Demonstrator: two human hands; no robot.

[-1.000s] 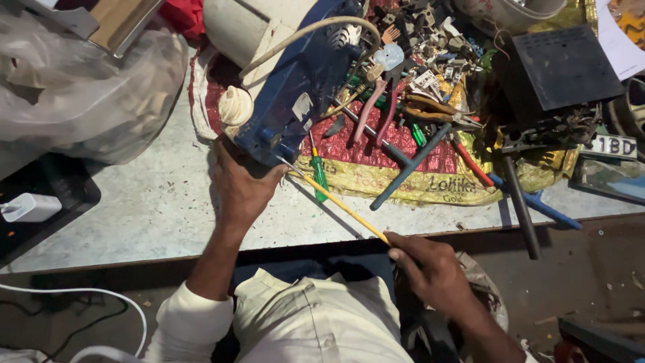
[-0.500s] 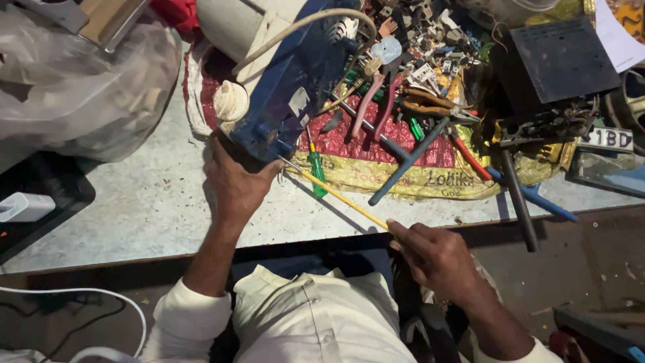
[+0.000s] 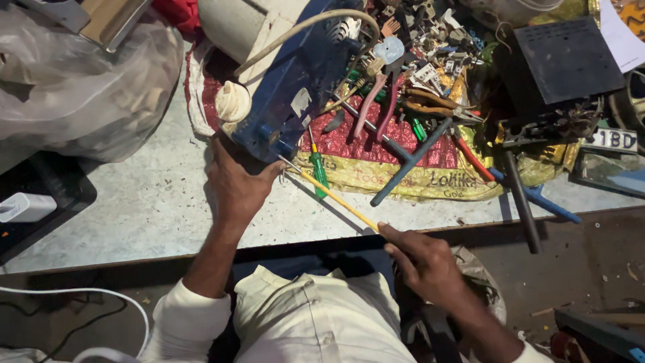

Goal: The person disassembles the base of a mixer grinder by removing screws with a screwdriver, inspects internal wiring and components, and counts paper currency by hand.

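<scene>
Left hand presses flat against the blue metal appliance housing, fingers spread. Right hand grip pinches a long yellow-handled screwdriver; its tip at the housing is hard to make out above the speckled grey tabletop.

The right hand hides the yellow tool's handle end.

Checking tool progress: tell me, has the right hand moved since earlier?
No. The right hand stays at the table edge, holding the yellow screwdriver.
</scene>
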